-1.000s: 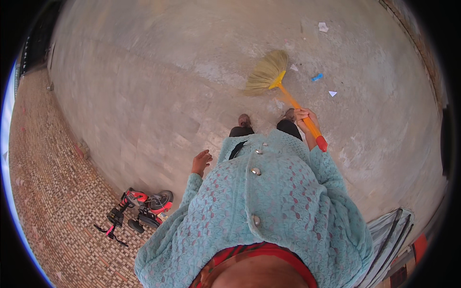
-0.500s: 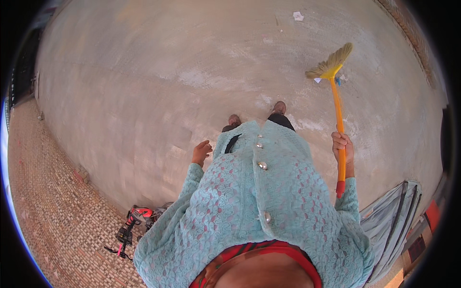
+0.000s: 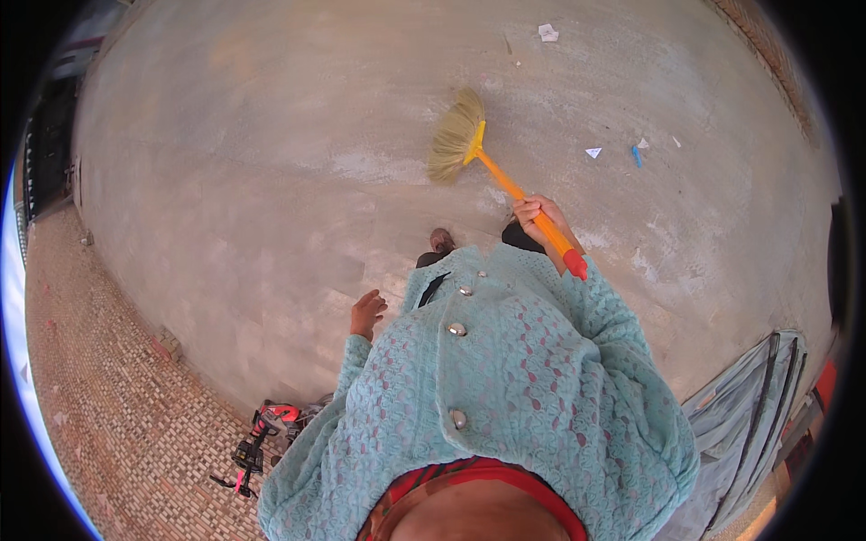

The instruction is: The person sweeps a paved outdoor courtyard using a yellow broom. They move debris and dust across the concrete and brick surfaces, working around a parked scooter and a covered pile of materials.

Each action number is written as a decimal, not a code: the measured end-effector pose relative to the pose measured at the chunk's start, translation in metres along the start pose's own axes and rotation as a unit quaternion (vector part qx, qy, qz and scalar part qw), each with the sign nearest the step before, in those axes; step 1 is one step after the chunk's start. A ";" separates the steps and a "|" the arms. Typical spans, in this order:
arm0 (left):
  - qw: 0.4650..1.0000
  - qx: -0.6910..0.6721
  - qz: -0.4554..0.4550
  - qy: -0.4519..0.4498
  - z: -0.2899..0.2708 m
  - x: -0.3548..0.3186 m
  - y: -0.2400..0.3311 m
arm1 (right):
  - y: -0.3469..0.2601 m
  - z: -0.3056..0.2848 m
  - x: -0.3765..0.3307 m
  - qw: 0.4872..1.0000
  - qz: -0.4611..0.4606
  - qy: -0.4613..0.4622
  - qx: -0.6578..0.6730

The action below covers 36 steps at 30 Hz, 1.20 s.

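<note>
My right hand (image 3: 541,221) is wrapped round the orange handle of a broom (image 3: 514,183), in front of my body. The handle's red end points back toward my sleeve. A yellow collar joins it to the fanned, straw-coloured bristles, which are over the floor ahead and slightly left of my feet. My left hand (image 3: 367,314) hangs at my left side with its fingers loosely apart and holds nothing. To the right of the broom lie a white paper scrap (image 3: 593,152) and a small blue piece of litter (image 3: 637,156).
Another white scrap (image 3: 548,33) lies farther ahead on the grey concrete floor (image 3: 271,180). Brick-patterned paving (image 3: 117,361) runs along the left, with a red and black machine-like object (image 3: 262,442) beside me. A grey-blue sheet (image 3: 749,424) is at the lower right.
My right hand has swung the broom leftward across the floor, from the right side to ahead of my feet. The scraps it partly covered now show. My left hand has barely moved.
</note>
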<state>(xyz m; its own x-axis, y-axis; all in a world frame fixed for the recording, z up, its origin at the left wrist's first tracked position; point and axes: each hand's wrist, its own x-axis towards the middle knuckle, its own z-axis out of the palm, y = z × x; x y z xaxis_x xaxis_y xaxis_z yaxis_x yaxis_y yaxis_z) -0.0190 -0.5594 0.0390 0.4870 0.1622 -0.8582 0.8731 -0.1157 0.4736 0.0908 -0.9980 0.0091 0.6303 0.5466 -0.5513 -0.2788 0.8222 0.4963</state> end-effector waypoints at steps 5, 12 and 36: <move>1.000 -0.016 -0.022 0.003 0.003 -0.009 -0.004 | -0.066 -0.020 -0.047 0.992 -0.104 -0.037 0.060; 0.999 -0.040 -0.010 -0.011 0.006 0.000 -0.012 | -0.112 0.005 -0.138 0.966 -0.253 -0.041 -0.020; 0.997 -0.075 0.037 0.004 -0.009 0.020 -0.055 | 0.051 0.121 0.051 0.988 0.123 -0.023 -0.090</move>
<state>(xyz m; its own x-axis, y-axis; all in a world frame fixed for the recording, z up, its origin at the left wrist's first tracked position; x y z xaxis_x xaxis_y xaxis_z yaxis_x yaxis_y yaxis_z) -0.0573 -0.5410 -0.0027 0.5500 0.1663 -0.8184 0.8280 0.0194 0.5604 0.1966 -0.9476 0.0871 0.5581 0.7295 -0.3954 -0.5499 0.6821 0.4821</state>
